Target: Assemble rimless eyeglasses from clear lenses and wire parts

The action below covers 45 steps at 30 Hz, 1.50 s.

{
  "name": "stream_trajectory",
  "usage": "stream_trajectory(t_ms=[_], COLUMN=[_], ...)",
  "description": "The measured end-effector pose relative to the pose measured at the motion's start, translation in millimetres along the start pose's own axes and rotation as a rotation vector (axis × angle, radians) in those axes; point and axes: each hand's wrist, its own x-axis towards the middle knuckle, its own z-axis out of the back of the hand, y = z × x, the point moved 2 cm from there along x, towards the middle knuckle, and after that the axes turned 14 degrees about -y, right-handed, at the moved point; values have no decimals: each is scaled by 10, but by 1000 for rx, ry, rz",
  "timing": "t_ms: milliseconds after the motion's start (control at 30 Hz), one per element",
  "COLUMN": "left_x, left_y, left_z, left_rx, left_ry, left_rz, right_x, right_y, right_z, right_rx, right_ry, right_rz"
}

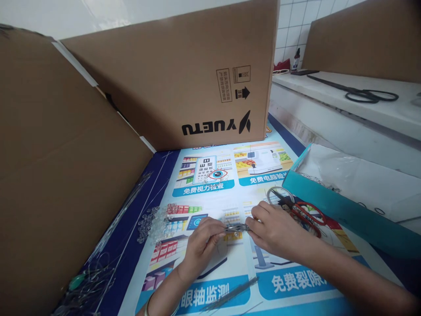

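Note:
My left hand (pixel 201 245) and my right hand (pixel 274 228) meet over a printed poster (pixel 210 285) on the table. Both pinch a small metal piece (pixel 237 227) between their fingertips, the left from the left end, the right from the right end. It is too small to name. A pile of clear beads (pixel 154 221) lies just left of my left hand. Red-handled scissors (pixel 305 215) lie just right of my right hand.
Cardboard sheets stand at the left (pixel 55 175) and back (pixel 177 79). A teal box lid (pixel 345 210) with white paper sits at the right. Thin wires lie at the left (pixel 118 219) and front (pixel 230 295). Black scissors (pixel 362 93) rest on a white ledge.

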Motion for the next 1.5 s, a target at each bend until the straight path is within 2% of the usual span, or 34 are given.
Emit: stream_trajectory(t_ms=[367, 600, 833, 1500], left_x=[-12, 2, 4, -8], left_y=[6, 20, 19, 48], left_z=[22, 41, 49, 38], left_rx=[84, 112, 146, 28], left_ry=[43, 96, 80, 86], left_rz=[-76, -110, -109, -121], right_x=[4, -1, 4, -3], right_y=[20, 24, 15, -62], right_z=[35, 51, 61, 90], right_rx=[-29, 2, 20, 129], right_ry=[16, 15, 21, 48], right_rz=[29, -2, -11, -59])
